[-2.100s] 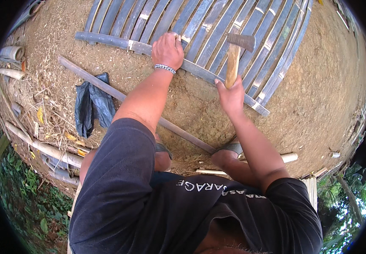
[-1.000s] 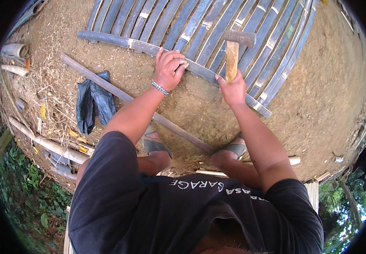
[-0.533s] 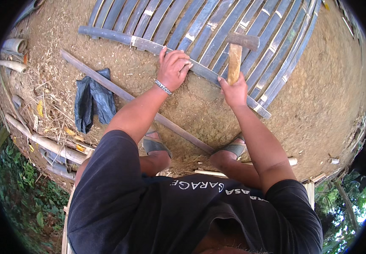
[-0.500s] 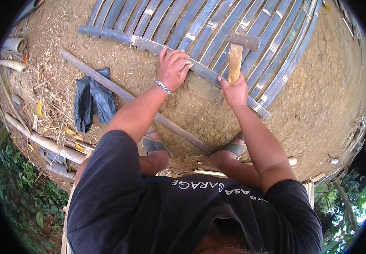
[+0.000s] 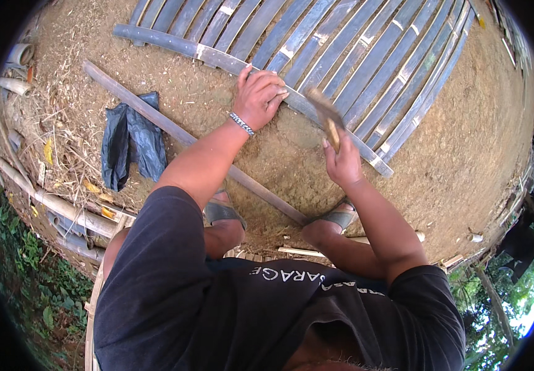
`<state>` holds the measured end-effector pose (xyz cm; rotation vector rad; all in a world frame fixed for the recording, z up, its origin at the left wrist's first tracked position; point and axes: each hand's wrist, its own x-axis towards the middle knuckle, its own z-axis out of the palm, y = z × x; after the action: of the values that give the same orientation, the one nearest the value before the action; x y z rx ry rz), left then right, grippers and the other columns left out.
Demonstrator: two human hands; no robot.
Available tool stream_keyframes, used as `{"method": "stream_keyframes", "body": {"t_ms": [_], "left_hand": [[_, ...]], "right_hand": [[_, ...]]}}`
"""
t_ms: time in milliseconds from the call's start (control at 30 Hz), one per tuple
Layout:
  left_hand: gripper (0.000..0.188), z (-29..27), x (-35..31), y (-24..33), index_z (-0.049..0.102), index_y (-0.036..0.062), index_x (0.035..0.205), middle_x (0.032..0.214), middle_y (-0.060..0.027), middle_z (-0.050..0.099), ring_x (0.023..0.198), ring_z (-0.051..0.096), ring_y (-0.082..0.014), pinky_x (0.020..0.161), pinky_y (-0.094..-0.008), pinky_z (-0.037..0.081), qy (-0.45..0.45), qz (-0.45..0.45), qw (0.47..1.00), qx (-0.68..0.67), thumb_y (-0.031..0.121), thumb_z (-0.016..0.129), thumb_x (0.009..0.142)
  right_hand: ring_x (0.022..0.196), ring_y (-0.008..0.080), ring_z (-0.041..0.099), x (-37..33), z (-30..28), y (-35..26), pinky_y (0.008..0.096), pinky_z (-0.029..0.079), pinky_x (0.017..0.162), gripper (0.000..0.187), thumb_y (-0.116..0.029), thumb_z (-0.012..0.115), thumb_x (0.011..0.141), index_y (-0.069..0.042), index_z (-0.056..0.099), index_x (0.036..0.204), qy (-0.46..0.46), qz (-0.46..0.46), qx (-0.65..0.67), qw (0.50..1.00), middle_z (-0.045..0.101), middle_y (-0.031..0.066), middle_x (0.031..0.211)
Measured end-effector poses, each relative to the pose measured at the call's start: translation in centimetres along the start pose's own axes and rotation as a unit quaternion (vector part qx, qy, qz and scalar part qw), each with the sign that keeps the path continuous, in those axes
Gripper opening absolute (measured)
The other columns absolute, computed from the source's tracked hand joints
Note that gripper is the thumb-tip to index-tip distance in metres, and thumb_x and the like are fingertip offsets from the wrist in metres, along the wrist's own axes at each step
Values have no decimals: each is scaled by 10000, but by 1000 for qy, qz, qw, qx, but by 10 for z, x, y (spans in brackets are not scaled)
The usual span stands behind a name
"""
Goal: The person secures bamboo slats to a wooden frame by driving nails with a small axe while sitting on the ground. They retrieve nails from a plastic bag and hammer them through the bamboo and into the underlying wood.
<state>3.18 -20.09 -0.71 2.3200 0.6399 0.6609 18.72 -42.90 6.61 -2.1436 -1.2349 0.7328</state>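
Observation:
A grey bamboo cross strip [image 5: 174, 43] runs slantwise over the near ends of several parallel bamboo slats [image 5: 347, 62] on the ground. My left hand [image 5: 258, 99], with a chain bracelet at the wrist, presses against this strip with its fingers curled; thumb and fingertips come together at its edge, and whatever lies between them is hidden. My right hand [image 5: 343, 163] is closed round the wooden handle of a hammer [image 5: 332, 131]. The hammer's head, slightly blurred, is over the cross strip, to the right of my left hand; contact cannot be made out.
A loose bamboo strip [image 5: 174, 128] lies diagonally on the soil, reaching my sandalled feet [image 5: 340, 216]. Crumpled black plastic [image 5: 132, 142] is beside it at the left. Cut bamboo pieces [image 5: 72, 210] and dry shavings lie along the left side, with green plants [image 5: 38, 297] beyond.
The hammer has swung left and down toward the cross strip, its head turning. My right hand has come slightly nearer to me. My left hand stays at nearly the same place on the strip.

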Motion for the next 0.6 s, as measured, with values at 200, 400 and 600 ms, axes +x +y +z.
{"method": "stream_keyframes", "body": {"t_ms": [200,400,600], "left_hand": [[150,1,-2,-2,698,174,883,1048,38,703,1163,634,-212,1180,-518,260,-8,-10,1000,-11,102,800,800],[117,-1,-3,-5,707,171,877,1051,48,688,1183,612,-193,1173,-526,266,-23,-11,1000,1,135,802,817],[111,0,-1,-4,704,165,896,1055,43,684,1177,612,-194,1179,-519,262,-15,-9,1000,-7,136,789,829]], "right_hand": [[1076,449,662,-8,-5,-10,491,557,886,474,-132,652,968,-73,507,1416,-57,15,-38,998,667,245,1214],[1077,474,652,2,-6,-11,511,529,913,444,-148,654,979,-31,512,1383,-158,71,-98,980,657,267,1214],[1074,478,658,-10,-5,-6,513,530,909,438,-168,657,982,-37,519,1377,-56,-14,-24,998,655,280,1213]]}}
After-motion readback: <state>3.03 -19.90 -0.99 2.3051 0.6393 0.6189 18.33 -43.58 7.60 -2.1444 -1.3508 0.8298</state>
